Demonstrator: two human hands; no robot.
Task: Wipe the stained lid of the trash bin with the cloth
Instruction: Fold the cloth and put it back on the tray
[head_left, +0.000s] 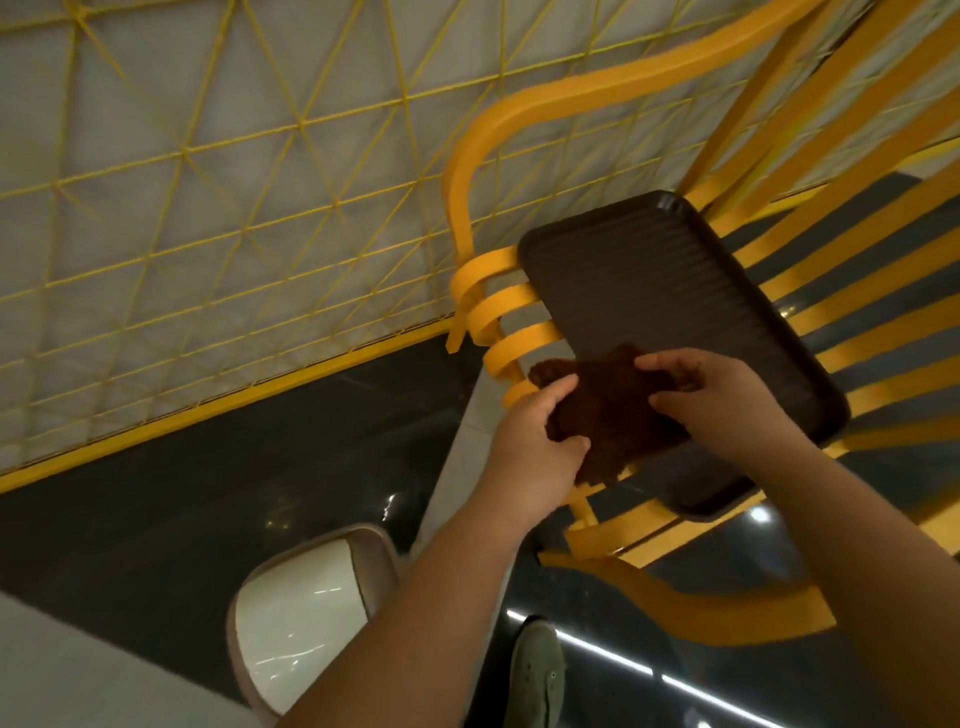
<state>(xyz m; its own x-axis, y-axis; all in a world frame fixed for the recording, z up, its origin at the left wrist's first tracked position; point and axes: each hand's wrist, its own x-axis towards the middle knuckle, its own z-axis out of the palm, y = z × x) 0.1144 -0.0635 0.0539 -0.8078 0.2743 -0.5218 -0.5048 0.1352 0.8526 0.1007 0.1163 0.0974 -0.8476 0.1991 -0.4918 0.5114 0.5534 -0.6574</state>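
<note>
Hands (618, 410) gripping cloth (618, 410) on diagonal lid (665, 291)

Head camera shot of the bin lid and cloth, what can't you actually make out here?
- Stains on the lid: head view, surface dark and ribbed, none discernible.
- Lid under the cloth: covered by it and both hands, left hand, right hand.
- Bin body: hidden beneath the lid and yellow slats.

Dark brown ribbed lid (670, 306), reddish-brown cloth (618, 410), yellow slatted chair (519, 306)
</note>
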